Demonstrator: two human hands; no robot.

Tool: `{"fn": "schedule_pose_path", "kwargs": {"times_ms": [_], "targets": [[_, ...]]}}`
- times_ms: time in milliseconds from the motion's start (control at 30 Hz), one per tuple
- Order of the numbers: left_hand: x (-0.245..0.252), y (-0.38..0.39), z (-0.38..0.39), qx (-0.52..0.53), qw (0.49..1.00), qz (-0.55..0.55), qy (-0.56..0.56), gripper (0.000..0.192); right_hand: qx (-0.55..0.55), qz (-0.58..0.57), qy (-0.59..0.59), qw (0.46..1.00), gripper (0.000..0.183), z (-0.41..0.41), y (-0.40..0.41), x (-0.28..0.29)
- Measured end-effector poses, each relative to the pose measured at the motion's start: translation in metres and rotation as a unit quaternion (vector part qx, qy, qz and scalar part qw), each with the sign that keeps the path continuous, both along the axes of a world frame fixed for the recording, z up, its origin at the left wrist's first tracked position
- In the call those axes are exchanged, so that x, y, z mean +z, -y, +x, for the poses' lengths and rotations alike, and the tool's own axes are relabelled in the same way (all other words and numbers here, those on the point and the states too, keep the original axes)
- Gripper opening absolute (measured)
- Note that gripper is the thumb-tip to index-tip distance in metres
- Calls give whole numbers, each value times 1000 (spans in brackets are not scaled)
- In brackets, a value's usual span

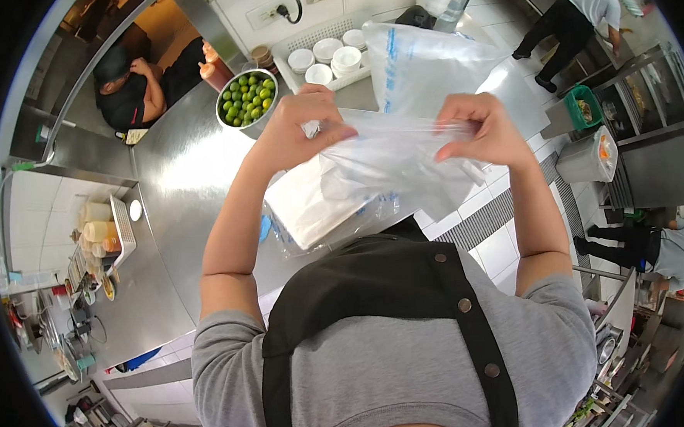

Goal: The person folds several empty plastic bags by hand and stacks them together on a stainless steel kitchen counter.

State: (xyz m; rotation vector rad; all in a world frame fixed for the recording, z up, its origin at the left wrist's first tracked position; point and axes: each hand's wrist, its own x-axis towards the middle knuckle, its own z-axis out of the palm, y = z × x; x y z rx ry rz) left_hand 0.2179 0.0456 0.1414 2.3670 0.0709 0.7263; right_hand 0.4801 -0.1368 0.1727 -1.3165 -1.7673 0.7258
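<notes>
Between my two raised hands stretches a clear plastic bag (385,153), somewhat blurred. My left hand (308,125) pinches its left side between thumb and fingers. On the opposite side my right hand (477,128) grips the bag's edge, thumb towards me. Under the bag, a stack of white sheets or flat bags (301,204) lies on an opened clear plastic wrapper (288,242) with blue print. A larger translucent plastic bag (421,64) with blue print rests just beyond my hands on the counter.
A metal bowl of limes (247,99) and sauce bottles (214,75) stand at the left back of the steel counter (168,222). Behind sits a white plastic basket (309,38) of small white bowls. Co-workers (587,15) stand at the right; another person (129,85) is beyond the opening.
</notes>
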Motion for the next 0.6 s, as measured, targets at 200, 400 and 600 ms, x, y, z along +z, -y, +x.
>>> {"fn": "schedule_pose_path", "kwargs": {"times_ms": [200, 400, 600], "targets": [[-6, -29, 68, -181, 819, -527, 136, 15, -66, -20, -231, 970, 12, 107, -3, -30], [-15, -72, 162, 68, 891, -424, 149, 18, -225, 78, -383, 892, 11, 123, -41, -22], [-164, -71, 186, 164, 669, -721, 73, 15, -366, -76, -545, 750, 29, 124, -77, -176]]}}
